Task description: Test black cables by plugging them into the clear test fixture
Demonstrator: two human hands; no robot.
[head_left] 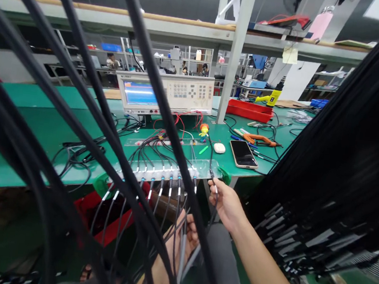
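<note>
At the right end of a clear connector strip (151, 173) on the bench's front edge, my right hand (226, 203) pinches a black cable (216, 197) close to its white-labelled end. Lower down, my left hand (191, 233) has its fingers curled round several cables (182, 250), some grey and some black; other cables partly hide it. A row of black cables with white labels (160, 191) hangs from the strip's near side. Thinner black leads (156, 145) run from its far side to a second clear strip (135, 141).
A bench tester (181, 93) with a lit screen stands behind. A phone (243, 154), white case (219, 148), orange-handled pliers (261, 140) and red tray (249, 111) lie to the right. Hanging black cables (310, 160) crowd the right side; others cross the left foreground. A red bin (115, 234) sits below.
</note>
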